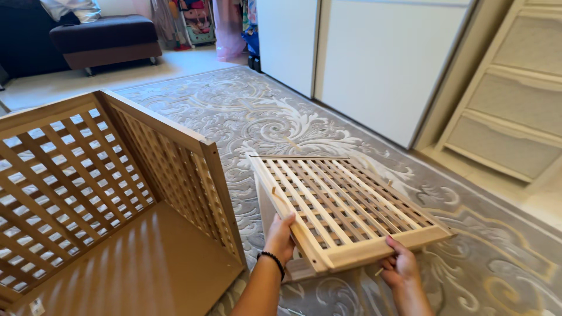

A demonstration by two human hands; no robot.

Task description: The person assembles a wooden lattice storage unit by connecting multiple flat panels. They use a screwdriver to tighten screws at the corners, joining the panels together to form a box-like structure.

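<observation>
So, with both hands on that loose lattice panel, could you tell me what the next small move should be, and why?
Probably swing the lattice panel left toward the open side of the partly built wooden crate. The left hand and right hand grip its near rail, it is tilted above the rug, and small dowels protrude from its edge.

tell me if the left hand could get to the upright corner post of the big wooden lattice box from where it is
Probably yes. The left hand grips the near left edge of the loose pale wooden lattice panel, and the corner post of the big wooden lattice box stands close beside it, nothing between, though it must let go first.
</observation>
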